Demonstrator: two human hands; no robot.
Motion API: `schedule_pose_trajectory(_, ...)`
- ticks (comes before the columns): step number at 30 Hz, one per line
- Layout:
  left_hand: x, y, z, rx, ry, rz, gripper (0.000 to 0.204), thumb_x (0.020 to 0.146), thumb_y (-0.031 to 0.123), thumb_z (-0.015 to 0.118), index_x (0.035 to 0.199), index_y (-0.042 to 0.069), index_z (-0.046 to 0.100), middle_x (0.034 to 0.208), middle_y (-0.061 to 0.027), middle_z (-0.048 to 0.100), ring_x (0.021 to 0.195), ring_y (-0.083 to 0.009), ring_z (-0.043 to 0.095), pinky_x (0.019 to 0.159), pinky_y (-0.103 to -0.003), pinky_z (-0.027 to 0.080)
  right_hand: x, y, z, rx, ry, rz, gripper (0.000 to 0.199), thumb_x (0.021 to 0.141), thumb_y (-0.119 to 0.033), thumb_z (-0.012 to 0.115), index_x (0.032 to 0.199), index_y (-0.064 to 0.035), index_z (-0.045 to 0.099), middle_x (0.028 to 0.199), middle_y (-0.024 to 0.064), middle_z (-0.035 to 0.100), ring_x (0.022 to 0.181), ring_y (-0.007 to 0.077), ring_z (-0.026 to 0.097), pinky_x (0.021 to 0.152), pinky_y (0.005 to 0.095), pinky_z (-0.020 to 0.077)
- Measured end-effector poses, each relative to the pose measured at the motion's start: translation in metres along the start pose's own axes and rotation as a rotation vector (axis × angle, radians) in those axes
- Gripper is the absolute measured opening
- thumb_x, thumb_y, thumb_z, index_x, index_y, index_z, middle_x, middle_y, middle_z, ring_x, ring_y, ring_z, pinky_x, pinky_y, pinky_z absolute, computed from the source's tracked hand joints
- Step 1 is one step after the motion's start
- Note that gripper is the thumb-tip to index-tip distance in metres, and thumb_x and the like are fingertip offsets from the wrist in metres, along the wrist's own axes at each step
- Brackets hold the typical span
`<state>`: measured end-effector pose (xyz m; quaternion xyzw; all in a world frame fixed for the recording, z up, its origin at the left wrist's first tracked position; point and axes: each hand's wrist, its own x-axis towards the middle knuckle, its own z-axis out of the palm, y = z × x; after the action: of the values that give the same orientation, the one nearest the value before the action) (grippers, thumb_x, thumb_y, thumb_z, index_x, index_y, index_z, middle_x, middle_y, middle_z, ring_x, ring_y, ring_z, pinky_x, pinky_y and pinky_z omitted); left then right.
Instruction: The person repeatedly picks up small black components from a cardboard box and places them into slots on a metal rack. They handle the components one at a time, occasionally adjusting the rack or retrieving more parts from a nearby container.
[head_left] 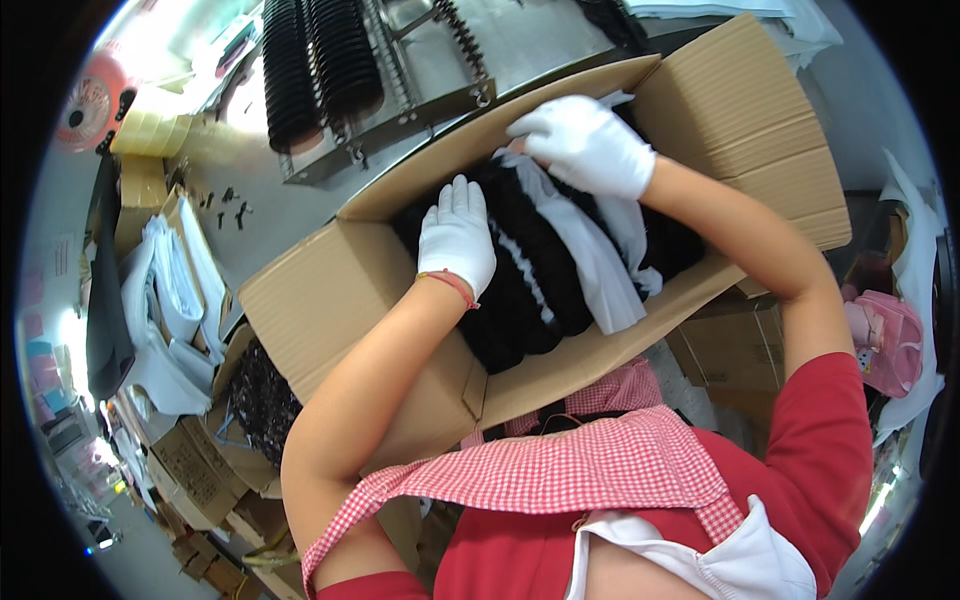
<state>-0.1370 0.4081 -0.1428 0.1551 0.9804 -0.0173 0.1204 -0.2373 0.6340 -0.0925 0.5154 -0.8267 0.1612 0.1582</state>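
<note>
An open cardboard box (350,290) holds several soft black bundles (508,315) lying in rows, with white tissue paper (590,255) between and over some of them. My left hand (457,235), in a white glove, lies flat on the bundles near the box's left end, its fingers stretched out. Also gloved in white, my right hand (590,145) is over the far side of the box, beside the upper end of the tissue paper. Its fingers are slightly bent and apart, and I see nothing held in them. The right fingertips partly cover what lies beneath.
Beyond the box, a metal table (520,45) carries a rack (400,100) with black coils (325,70). Rolls of tape (150,130) and a pink fan (95,100) stand at the far left. White sheets (175,300) sit left. A pink bag (888,345) is at right.
</note>
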Motion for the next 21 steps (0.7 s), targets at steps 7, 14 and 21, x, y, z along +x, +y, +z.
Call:
schedule_pose_trajectory(7, 0.025, 0.028, 0.006, -0.190, 0.089, -0.040, 0.074, 0.091, 0.031, 0.061, 0.150, -0.003, 0.031, 0.160, -0.0209, 0.025, 0.145, -0.0347, 0.031, 0.116, -0.047, 0.029, -0.059, 0.183, -0.139, -0.516, -0.058, 0.551, 0.023, 0.087, -0.013, 0.068, 0.111, -0.0138, 0.068, 0.110, 0.0063, 0.065, 0.101, 0.0292, 0.063, 0.088, 0.0401, 0.0508)
schedule_pose_trajectory(14, 0.030, 0.022, -0.004, 0.007, 0.124, 0.045, 0.064, 0.090, 0.025, 0.059, 0.145, -0.004, 0.042, 0.156, -0.0178, 0.035, 0.143, -0.0319, 0.034, 0.116, -0.042, 0.030, -0.092, 0.300, -0.118, -0.479, -0.272, 0.677, 0.049, 0.082, -0.015, 0.072, 0.130, -0.0159, 0.060, 0.130, 0.0141, 0.058, 0.119, 0.0313, 0.058, 0.103, 0.0398, 0.0453)
schedule_pose_trajectory(21, 0.045, 0.002, 0.006, -0.140, 0.171, 0.265, 0.056, 0.084, 0.003, 0.053, 0.139, -0.005, 0.048, 0.150, -0.0198, 0.044, 0.136, -0.0334, 0.046, 0.112, -0.041, 0.039, -0.101, 0.348, -0.094, -0.064, -0.368, 0.745, 0.037, 0.073, -0.008, 0.078, 0.108, -0.0105, 0.064, 0.095, 0.0092, 0.068, 0.089, 0.0245, 0.063, 0.083, 0.0333, 0.0516)
